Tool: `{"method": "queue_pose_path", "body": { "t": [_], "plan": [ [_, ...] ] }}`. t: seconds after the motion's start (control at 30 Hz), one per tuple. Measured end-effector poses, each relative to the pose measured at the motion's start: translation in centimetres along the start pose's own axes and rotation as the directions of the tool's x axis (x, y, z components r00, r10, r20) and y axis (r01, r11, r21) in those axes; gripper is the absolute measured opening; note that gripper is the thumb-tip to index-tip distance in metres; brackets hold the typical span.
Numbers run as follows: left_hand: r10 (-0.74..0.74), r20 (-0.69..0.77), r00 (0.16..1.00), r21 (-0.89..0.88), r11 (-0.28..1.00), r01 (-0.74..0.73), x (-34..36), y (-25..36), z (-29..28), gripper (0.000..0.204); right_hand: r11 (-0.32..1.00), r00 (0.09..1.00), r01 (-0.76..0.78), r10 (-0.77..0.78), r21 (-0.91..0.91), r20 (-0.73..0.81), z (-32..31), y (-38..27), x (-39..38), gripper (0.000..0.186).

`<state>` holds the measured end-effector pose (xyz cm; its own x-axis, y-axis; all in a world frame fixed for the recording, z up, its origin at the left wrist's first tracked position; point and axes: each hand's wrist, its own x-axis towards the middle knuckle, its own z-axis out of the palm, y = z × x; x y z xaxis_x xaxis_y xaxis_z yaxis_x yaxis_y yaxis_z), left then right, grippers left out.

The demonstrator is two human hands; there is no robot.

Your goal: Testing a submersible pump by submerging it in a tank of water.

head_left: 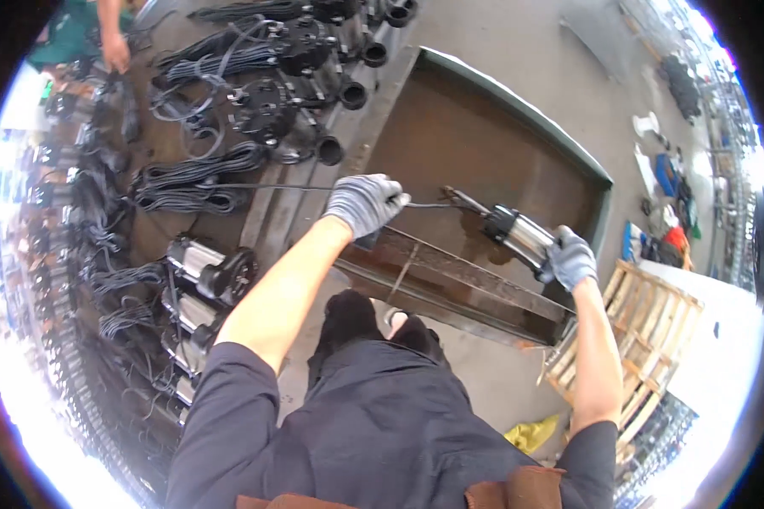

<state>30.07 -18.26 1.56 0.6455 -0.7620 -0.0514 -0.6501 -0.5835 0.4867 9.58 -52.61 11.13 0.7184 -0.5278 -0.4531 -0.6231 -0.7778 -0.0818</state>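
My left hand point(365, 204), in a grey striped glove, is closed around a thin dark cable point(433, 204). To the left the cable runs toward a bundled coil point(199, 182); to the right it leads to a silver and black cylindrical pump point(522, 236). My gloved right hand point(571, 259) is wrapped around the pump's lower right end, so that end is partly hidden. Tilted, the pump is over a rectangular metal tank point(526, 114) of brown water. Whether its far end touches the water I cannot tell.
Several pumps point(267, 110) with coiled cables lie left of the tank, and more point(199, 259) stand nearer me. A beam point(475, 276) crosses the tank's near side. At right is a wooden pallet point(645, 327); a yellow cloth point(532, 434) lies below. Another person's hand point(115, 53) shows at upper left.
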Motion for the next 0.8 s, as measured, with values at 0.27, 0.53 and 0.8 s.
{"method": "queue_pose_path", "body": {
  "t": [0.27, 0.53, 0.8],
  "plan": [
    [-0.169, 0.137, 0.976, 0.116, 0.981, 0.154, 1.0, 0.7, 1.5, 0.035, 0.998, 0.999, -0.019, 0.020, -0.052, 0.036, 5.7, -1.8, 5.2, 0.026],
    [-0.297, 0.209, 0.932, 0.172, 0.949, 0.264, 1.8, 1.4, 1.4, 0.037, 0.999, 0.991, 0.023, -0.027, -0.033, -0.129, 10.0, -2.4, 8.3, 0.041],
    [-0.345, 0.225, 0.911, 0.205, 0.931, 0.302, 2.1, 1.1, 1.8, 0.036, 0.997, 0.976, 0.023, -0.008, 0.068, -0.218, 13.0, -1.9, 9.9, 0.031]
  ]
}}
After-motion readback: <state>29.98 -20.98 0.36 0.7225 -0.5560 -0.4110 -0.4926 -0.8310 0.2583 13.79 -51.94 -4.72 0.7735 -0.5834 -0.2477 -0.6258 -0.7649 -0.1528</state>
